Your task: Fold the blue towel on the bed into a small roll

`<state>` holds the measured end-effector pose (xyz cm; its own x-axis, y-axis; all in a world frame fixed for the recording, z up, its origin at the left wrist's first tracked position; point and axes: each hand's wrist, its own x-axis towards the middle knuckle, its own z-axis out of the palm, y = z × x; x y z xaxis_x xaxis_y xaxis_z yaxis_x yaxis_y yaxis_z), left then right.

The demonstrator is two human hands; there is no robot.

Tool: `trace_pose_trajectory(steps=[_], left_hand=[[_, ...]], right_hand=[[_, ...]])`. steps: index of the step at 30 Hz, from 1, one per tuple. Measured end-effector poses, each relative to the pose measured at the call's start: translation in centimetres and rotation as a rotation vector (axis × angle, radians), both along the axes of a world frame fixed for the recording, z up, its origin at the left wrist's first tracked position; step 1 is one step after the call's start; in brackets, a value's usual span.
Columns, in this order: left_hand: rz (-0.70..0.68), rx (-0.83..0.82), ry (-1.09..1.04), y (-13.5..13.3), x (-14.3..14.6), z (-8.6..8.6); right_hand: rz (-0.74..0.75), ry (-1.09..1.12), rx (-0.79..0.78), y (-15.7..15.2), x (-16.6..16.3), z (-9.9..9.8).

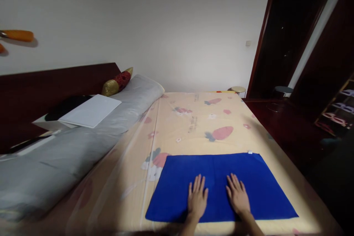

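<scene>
At the near edge of the bed [193,125], a blue cloth [221,186] lies spread as a flat rectangle on the strawberry-print sheet [215,132], its long side running across the view and its near edge almost at the mattress edge. Both of the person's hands rest palm-down on the cloth's near middle. The left hand [197,197] is released, fingers extended and slightly fanned, grasping nothing. The right hand [238,195] is likewise flat and unclenched, just beside the left and apart from it. A faint crease runs up the cloth between the two hands, and a small white tag [250,152] shows at the far edge.

The step in hand appears to be smoothing or flattening the cloth against the sheet. No corner is lifted, and no fold has visibly begun. A following move, judged from this posture, would call for the palms to sweep outward toward the side edges, or for the fingers to close on an edge or corner; either requires the cloth to remain square to the bed edge.

To the left, a long bolster wrapped in clear plastic [83,136] lies along the dark headboard [49,88], with a white flat box [90,110] and a red-and-gold cushion [117,81] on it. To the right stand a small round stool [238,89] and a dark wooden door [287,37].
</scene>
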<state>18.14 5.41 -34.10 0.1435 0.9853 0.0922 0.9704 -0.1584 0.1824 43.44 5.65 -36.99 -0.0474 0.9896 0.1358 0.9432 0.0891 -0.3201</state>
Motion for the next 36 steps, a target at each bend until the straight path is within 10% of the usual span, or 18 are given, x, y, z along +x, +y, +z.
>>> trace_pose_trajectory(steps=[5,9,23,32,36], left_hand=[[0.39,-0.051,0.215,-0.7,-12.0,0.8],[0.419,-0.061,0.283,-1.3,-14.4,1.2],[-0.161,-0.005,-0.032,1.3,5.2,-0.8],[0.335,-0.018,0.194,0.5,-12.2,0.6],[0.419,0.034,0.254,-0.3,-14.5,-0.1]], right_hand=[[-0.315,-0.071,0.089,-1.9,13.8,-3.3],[-0.336,-0.115,0.08,-2.6,16.7,-4.1],[0.222,0.141,-0.079,1.2,-8.1,1.3],[-0.239,-0.103,0.063,0.4,13.5,-2.1],[-0.292,-0.118,0.119,-0.9,17.6,-4.0]])
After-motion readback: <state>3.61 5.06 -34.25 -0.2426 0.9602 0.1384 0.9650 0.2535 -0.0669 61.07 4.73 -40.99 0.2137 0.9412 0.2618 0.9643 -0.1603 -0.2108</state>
